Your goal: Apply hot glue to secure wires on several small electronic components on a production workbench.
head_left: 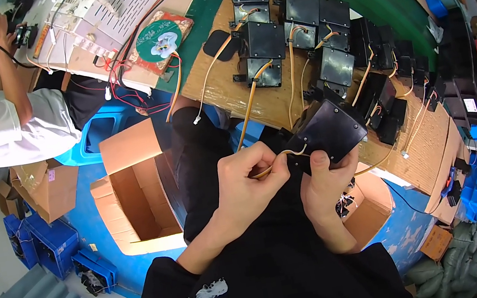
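Observation:
My left hand pinches a yellowish cable a short way from where it enters a black plastic box. That box rests in my right hand, whose thumb presses its near side while the fingers wrap beneath and around its right end. Small screws show on the box's dark face. Just beyond my hands, several similar black boxes with cables of the same kind stand on a brown cardboard sheet. One cable from these boxes hangs over the sheet's near edge toward my left hand.
An open carton stands on the blue floor at left, and another carton sits below the table's edge at right. A round green part lies beside red wires. Across the left bench a person in a white shirt is at work.

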{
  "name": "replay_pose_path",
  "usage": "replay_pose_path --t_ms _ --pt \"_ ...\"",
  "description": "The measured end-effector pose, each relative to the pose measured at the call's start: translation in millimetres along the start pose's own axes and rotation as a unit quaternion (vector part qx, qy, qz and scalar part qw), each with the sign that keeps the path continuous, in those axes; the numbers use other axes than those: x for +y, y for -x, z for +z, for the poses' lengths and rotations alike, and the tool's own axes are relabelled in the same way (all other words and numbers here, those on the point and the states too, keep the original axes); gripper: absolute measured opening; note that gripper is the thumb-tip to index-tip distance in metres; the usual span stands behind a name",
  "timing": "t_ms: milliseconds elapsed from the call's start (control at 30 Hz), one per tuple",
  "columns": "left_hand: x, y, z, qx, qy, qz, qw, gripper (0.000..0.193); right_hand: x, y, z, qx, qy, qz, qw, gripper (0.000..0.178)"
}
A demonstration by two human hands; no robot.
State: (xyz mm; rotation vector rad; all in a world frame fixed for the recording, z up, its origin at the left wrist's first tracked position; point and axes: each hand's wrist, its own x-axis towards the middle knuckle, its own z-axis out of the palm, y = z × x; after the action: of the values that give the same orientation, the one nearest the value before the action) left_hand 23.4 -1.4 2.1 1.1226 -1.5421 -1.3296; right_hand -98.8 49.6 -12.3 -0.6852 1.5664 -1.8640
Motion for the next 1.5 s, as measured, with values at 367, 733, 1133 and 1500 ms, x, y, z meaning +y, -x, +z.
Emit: replay_pose_path --t_ms 367,733,1133,1500 --pt "-7.6 10.2 3.2 0.029 0.064 0.005 0.998 0.02 11.2 -0.4 8.7 -0.036 -0.159 0.139 0.977 0.058" --pt "0.2 6.9 -0.6 0.024 0.058 0.071 0.996 0.02 -10.5 -8.3 13.4 -0.159 -0.187 0.179 0.953 0.062" --pt "12.8 3.0 -16.7 0.016 0.001 -0.046 0.999 0.014 0.8 -9.2 5.9 -0.188 -0.145 0.082 0.968 0.069" --pt "15.1 -3.8 -14.1 0.014 -0.071 -0.003 0.997 0.013 -7.6 -11.9 -1.9 -0.18 -0.028 0.062 0.981 0.071"
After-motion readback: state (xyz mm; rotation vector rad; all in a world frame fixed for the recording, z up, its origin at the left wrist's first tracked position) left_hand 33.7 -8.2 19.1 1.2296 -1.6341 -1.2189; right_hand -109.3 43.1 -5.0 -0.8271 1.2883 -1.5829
